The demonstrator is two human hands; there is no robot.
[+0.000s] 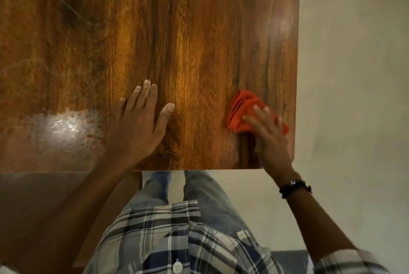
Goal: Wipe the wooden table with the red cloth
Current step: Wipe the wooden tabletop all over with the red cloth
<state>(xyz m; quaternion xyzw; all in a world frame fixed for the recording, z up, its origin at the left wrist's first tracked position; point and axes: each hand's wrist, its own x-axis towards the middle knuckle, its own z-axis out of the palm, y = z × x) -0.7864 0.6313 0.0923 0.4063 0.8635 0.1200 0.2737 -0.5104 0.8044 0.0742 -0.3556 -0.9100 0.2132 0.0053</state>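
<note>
The wooden table (188, 30) fills the upper part of the head view, glossy brown with dark grain. A bunched red cloth (240, 111) lies on it near the front right corner. My right hand (269, 136) presses down on the cloth, fingers spread over its near half; the hand is blurred. My left hand (139, 123) rests flat on the wood to the left of the cloth, fingers apart, holding nothing.
The table's right edge (296, 74) borders a pale floor (354, 74). Its front edge (199, 170) is just above my legs. Smears and glare patches (64, 127) show on the left part of the top. A dark bracelet (295, 187) circles my right wrist.
</note>
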